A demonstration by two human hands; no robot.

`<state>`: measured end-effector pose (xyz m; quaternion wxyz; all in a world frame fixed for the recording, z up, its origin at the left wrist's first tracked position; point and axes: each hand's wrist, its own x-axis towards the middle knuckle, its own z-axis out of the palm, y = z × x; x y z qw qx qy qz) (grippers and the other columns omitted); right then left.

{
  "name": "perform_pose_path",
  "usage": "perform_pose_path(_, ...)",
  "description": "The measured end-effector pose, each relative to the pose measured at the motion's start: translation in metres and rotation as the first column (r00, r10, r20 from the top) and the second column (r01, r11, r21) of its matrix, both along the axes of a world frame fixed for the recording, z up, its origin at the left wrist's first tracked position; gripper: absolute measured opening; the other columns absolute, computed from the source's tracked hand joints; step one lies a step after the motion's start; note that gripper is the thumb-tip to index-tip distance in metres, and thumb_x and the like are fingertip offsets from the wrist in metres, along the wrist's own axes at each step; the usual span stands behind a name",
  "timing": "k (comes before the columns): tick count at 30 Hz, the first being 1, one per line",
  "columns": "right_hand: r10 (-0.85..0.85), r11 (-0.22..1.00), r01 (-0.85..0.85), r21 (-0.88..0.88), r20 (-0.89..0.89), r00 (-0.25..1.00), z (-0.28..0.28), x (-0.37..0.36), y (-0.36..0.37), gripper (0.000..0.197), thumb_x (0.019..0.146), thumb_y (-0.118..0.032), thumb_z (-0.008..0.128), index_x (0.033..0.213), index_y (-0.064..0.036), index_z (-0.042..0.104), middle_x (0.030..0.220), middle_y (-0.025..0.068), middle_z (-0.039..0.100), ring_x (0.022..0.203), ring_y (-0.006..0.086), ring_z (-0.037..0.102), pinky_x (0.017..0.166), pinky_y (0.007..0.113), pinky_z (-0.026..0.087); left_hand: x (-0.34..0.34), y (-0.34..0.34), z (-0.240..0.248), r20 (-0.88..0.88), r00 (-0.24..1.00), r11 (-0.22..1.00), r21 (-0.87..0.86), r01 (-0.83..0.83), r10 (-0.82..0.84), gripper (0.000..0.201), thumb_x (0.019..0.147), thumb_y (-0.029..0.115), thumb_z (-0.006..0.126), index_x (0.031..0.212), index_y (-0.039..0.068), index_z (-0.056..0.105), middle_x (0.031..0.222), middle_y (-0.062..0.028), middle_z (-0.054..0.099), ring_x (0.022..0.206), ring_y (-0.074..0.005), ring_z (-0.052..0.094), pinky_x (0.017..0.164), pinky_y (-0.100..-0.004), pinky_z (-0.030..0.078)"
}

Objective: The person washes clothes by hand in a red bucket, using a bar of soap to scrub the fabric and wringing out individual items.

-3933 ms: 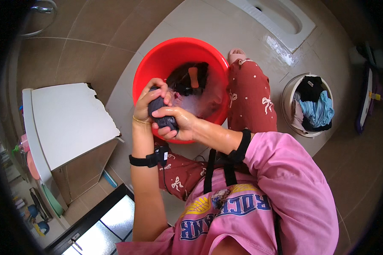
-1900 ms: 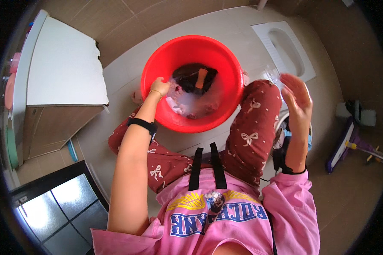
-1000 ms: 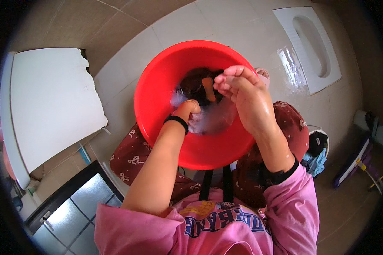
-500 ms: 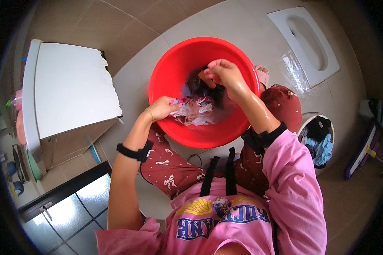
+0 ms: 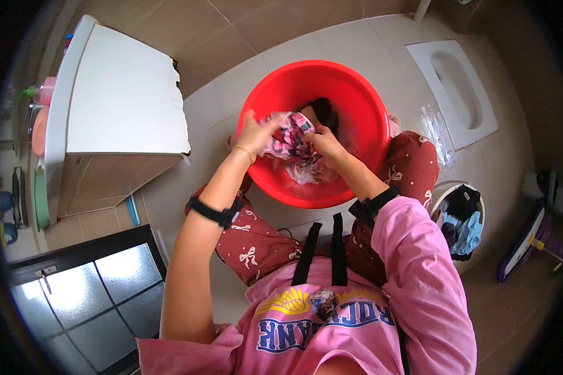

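both hands, left hand (image 5: 255,131) and right hand (image 5: 323,141), grip patterned cloth (image 5: 289,136) inside red basin (image 5: 275,94) rim.

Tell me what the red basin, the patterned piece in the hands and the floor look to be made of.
Red basin: likely moulded plastic, given its smooth, even colour and slight gloss. Patterned piece, held between the left hand and right hand: soft fabric, bunched and folding, apparently wet. Floor: glazed ceramic tile by the look, with straight grout lines and a mild sheen.
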<state>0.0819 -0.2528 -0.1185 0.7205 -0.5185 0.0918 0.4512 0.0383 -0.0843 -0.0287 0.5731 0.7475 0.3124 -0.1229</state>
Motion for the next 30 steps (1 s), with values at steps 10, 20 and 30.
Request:
perform_pose_path(10, -0.165, 0.986, 0.155, -0.058, -0.369, 0.915, 0.044, -0.033, -0.030, 0.028, 0.071, -0.025, 0.056, 0.095, -0.0134, 0.047, 0.083, 0.0020, 0.045, 0.076, 0.0196, 0.045, 0.073, 0.055, 0.034, -0.001, -0.021, 0.010, -0.789, 0.398, 0.250, 0.314, 0.916, -0.468, 0.030, 0.064, 0.019, 0.061, 0.092, 0.007, 0.064, 0.105, -0.0143, 0.057, 0.094, -0.0250, 0.057, 0.075, -0.0343, 0.047)
perform_pose_path(20, -0.349, 0.901, 0.402, 0.165, -0.277, 0.895, 0.023, -0.031, 0.022, 0.040, 0.080, -0.031, 0.055, 0.111, -0.0108, 0.040, 0.090, 0.0068, 0.054, 0.078, 0.0175, 0.054, 0.064, 0.031, 0.046, -0.047, -0.082, -0.001, 0.440, 0.898, 0.937, -0.324, 0.127, 0.030, 0.022, 0.074, -0.001, 0.057, 0.094, -0.002, 0.048, 0.083, -0.0055, 0.058, 0.076, -0.0097, 0.054, 0.071, -0.0224, 0.044)
perform_pose_path(30, -0.284, 0.864, 0.460, 0.206, -0.555, 0.782, 0.006, -0.040, 0.034, 0.024, 0.089, -0.026, 0.035, 0.071, -0.0133, 0.044, 0.058, 0.0013, 0.045, 0.050, 0.0134, 0.046, 0.045, 0.027, 0.040, -0.008, -0.055, -0.095, 0.287, 0.956, 0.829, 0.549, -0.109, -0.064, 0.014, 0.073, 0.012, 0.057, 0.068, 0.002, 0.049, 0.062, -0.0082, 0.055, 0.062, -0.0175, 0.056, 0.056, -0.0343, 0.044)
